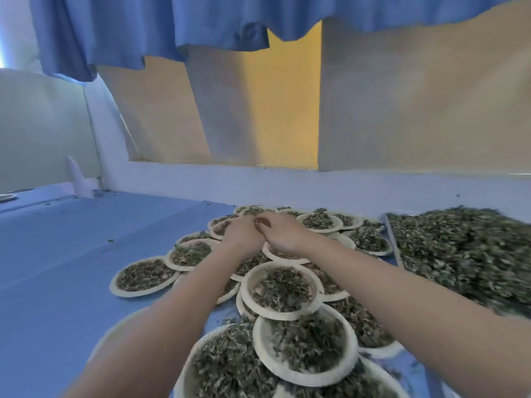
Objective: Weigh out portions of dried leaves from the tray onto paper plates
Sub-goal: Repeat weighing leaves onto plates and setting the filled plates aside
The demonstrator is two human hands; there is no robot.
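A metal tray [393,236] heaped with dried green leaves [465,254] lies at the right on the blue table. Several paper plates of leaves overlap in a cluster in front of me, among them a near one [283,290] and a left one [143,275]. Both my arms reach out over the cluster. My left hand [241,235] and my right hand [283,234] meet above the far plates [321,222], thumbs touching. I see only the backs of the hands. The fingers are hidden, so I cannot tell whether they hold a plate or leaves.
The blue table covering [71,254] stretches to the left of the plates, with a few stray leaf bits. A white wall ledge [287,185] runs behind the plates. Blue curtains [143,30] hang above. A small white object [79,179] stands at the far left corner.
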